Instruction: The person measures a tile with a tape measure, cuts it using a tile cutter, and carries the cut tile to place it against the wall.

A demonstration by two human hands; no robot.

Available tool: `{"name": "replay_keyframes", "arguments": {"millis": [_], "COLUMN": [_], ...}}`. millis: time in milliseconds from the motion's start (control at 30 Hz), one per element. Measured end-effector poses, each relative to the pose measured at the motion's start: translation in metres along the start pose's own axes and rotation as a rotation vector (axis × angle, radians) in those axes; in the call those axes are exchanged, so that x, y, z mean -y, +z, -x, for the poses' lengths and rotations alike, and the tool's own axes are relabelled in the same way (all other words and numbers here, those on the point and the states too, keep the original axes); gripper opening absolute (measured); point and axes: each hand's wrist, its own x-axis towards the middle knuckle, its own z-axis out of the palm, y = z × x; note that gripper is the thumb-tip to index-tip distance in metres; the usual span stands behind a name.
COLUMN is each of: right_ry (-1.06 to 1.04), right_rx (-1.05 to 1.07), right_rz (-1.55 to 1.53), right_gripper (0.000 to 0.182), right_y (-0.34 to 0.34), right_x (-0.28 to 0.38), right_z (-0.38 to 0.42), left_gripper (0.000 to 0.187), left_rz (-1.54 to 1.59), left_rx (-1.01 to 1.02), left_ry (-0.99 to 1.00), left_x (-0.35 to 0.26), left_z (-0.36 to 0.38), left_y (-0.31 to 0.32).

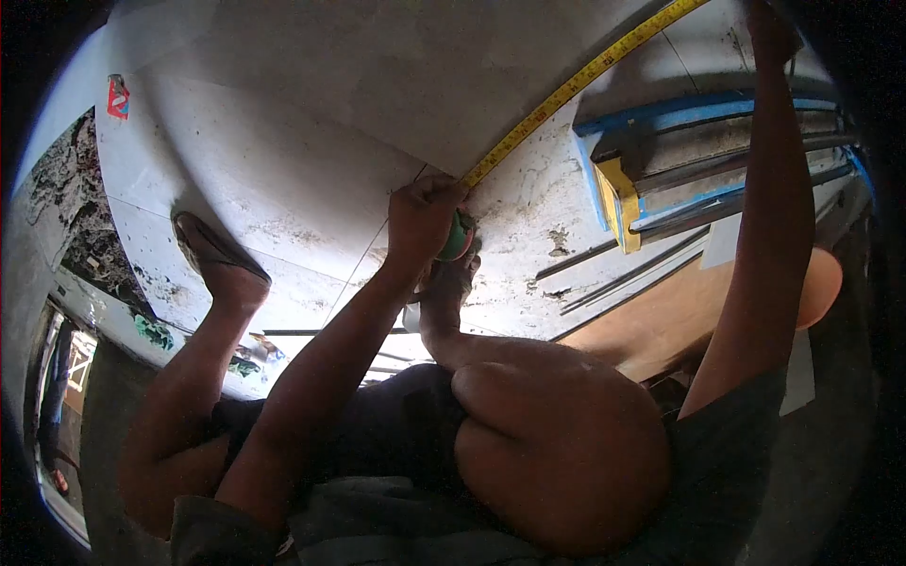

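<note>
My left hand (422, 217) is closed on a tape measure, gripping where the yellow blade (566, 92) meets the green case (459, 241). That case sits just above my bare foot and is partly covered by the hand. The blade runs up and right across a large pale sheet (311, 75) and leaves the view at the top edge. My right hand (776, 40) reaches far forward at the upper right, in shadow. Its fingers are too dark to make out, and whether it touches the blade's far end is hidden.
At right lie a blue frame (698, 115), a yellow bracket (618, 203) and several dark metal bars (613, 274). A tan board (651, 302) lies below them. My other foot, in a shoe (203, 243), rests at left near rubble (90, 217). A red sticker (117, 97) marks the upper left.
</note>
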Motion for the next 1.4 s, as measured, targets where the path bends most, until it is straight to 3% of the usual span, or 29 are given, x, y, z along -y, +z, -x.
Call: {"name": "replay_keyframes", "arguments": {"millis": [33, 133, 167, 200, 233, 300, 333, 367, 400, 433, 600, 733, 833, 1033, 1133, 1333, 1400], "right_ry": [0.031, 0.183, 0.088, 0.070, 0.162, 0.032, 0.069, 0.023, 0.105, 0.058, 0.104, 0.100, 0.080, 0.099, 0.085, 0.063, 0.083], "right_rx": [0.004, 0.121, 0.191, 0.168, -0.006, 0.059, 0.057, -0.011, 0.002, -0.024, -0.062, -0.058, -0.052, 0.024, 0.000, 0.044, 0.073], "right_rz": [-0.066, 0.208, 0.356, 0.118, 0.046, -0.130, -0.076, -0.198, -0.137, -0.140, -0.170, -0.058, -0.060, 0.120, 0.063, 0.101, 0.089], "right_gripper": [0.022, 0.024, 0.028, 0.030, 0.031, 0.022, 0.021, 0.019, 0.019, 0.019, 0.016, 0.015, 0.014, 0.015, 0.017, 0.015, 0.017], "right_y": [0.007, 0.011, 0.019, 0.020, 0.038, 0.004, 0.000, 0.003, 0.010, 0.006, 0.009, 0.009, 0.010, 0.003, 0.007, 0.012, 0.010], "right_x": [-0.008, -0.041, -0.060, -0.065, -0.091, -0.028, -0.020, -0.018, -0.023, -0.018, -0.012, -0.005, -0.005, 0.002, 0.003, -0.009, -0.010], "right_z": [0.002, 0.009, 0.008, 0.014, 0.028, 0.007, 0.005, 0.003, 0.006, 0.001, 0.001, 0.002, 0.000, -0.001, -0.004, -0.004, -0.004], "left_gripper": [0.018, 0.017, 0.017, 0.017, 0.016, 0.014, 0.013, 0.012, 0.012, 0.012, 0.009, 0.008, 0.008, 0.010, 0.010, 0.010, 0.009], "left_rz": [0.015, -0.006, -0.038, -0.104, 0.030, -0.090, 0.078, 0.130, 0.176, 0.222, 0.137, 0.141, 0.068, 0.333, 0.203, 0.192, 0.073], "left_rx": [0.010, 0.067, 0.087, 0.092, 0.099, 0.026, 0.055, 0.065, 0.071, 0.077, 0.050, 0.085, 0.055, 0.155, 0.046, 0.111, 0.055], "left_ry": [-0.002, 0.060, 0.105, 0.168, 0.107, 0.307, 0.072, 0.035, -0.005, -0.050, 0.028, -0.054, 0.036, -0.132, -0.028, -0.054, 0.058], "left_x": [0.008, 0.025, 0.021, 0.016, 0.020, 0.009, -0.003, -0.002, 0.003, 0.003, -0.003, -0.014, -0.011, -0.009, -0.001, 0.005, 0.003], "left_z": [-0.001, -0.008, -0.010, -0.006, -0.007, -0.002, 0.003, 0.004, 0.002, 0.000, 0.002, 0.008, 0.006, 0.006, 0.000, -0.002, -0.003], "left_y": [-0.001, -0.007, -0.007, -0.009, -0.006, -0.004, -0.003, -0.002, -0.001, -0.001, 0.001, 0.000, -0.001, -0.001, 0.001, -0.002, -0.001]}}
